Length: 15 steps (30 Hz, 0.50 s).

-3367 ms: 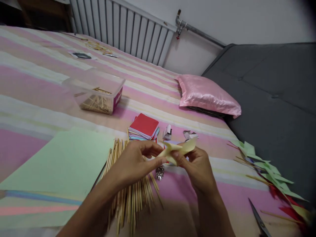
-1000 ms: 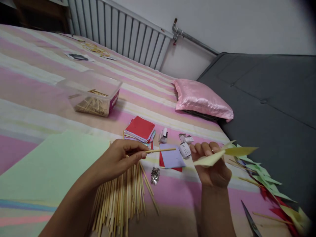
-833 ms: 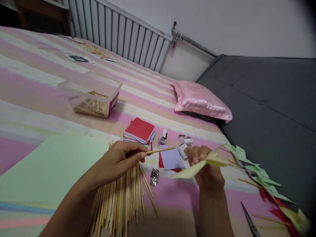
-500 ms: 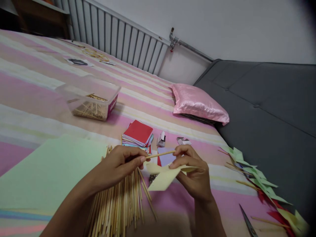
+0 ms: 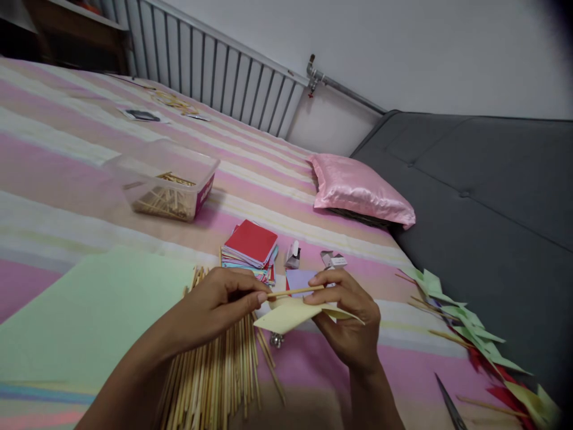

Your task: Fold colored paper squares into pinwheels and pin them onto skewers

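Observation:
My left hand (image 5: 224, 301) pinches one end of a thin wooden stick (image 5: 293, 292) between thumb and fingers. The stick runs across to my right hand (image 5: 347, 313), whose fingertips touch its other end. A pale yellow paper pinwheel (image 5: 286, 316) is gripped in the right hand, its blades spread below the stick. Beneath the left hand lies a thick bundle of wooden sticks (image 5: 219, 370). A small heap of metal pins (image 5: 277, 340) shows just under the pinwheel.
Beyond my hands lie a stack of coloured paper squares (image 5: 250, 242), small opened boxes (image 5: 293, 255) and a plastic tub of sticks (image 5: 170, 191). Pale green sheets (image 5: 98, 310) spread at left. Scissors (image 5: 449, 403) and finished pinwheels (image 5: 478, 331) lie at right, a pink pillow (image 5: 358, 188) behind.
The pinwheel has tilted flatter and come up close to the stick. The stick's right end has dropped slightly with my right hand, uncovering more of the pins.

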Each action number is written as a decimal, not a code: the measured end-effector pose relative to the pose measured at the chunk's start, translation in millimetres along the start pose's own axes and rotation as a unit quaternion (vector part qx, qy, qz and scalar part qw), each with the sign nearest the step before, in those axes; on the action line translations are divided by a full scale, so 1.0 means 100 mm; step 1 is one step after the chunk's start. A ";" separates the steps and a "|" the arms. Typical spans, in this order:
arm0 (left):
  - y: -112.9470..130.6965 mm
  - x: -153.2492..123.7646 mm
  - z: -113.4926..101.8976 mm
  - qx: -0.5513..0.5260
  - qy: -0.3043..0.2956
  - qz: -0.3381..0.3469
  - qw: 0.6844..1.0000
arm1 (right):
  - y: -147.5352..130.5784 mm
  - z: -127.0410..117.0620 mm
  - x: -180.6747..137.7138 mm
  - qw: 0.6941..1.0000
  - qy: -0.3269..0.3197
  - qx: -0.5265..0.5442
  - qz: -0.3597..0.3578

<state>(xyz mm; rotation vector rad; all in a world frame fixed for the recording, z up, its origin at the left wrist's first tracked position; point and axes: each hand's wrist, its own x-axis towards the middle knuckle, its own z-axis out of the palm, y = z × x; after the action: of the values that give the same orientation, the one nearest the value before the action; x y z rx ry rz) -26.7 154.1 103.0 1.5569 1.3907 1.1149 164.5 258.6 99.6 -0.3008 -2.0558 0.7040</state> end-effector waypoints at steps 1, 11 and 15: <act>-0.01 0.00 0.00 0.003 0.003 0.001 1.000 | 0.00 0.00 0.00 1.000 0.003 -0.006 -0.003; -0.06 -0.02 0.00 0.034 0.037 0.028 0.998 | -0.01 0.00 0.02 0.999 0.010 -0.038 -0.031; -0.05 -0.02 -0.01 0.033 0.035 0.026 0.999 | 0.00 0.00 0.02 0.998 0.011 -0.043 -0.042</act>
<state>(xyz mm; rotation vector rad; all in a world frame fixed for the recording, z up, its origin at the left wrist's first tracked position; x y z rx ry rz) -29.1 152.8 98.3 1.6231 1.4550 1.1741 163.5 259.6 100.5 -0.2677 -2.0682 0.5599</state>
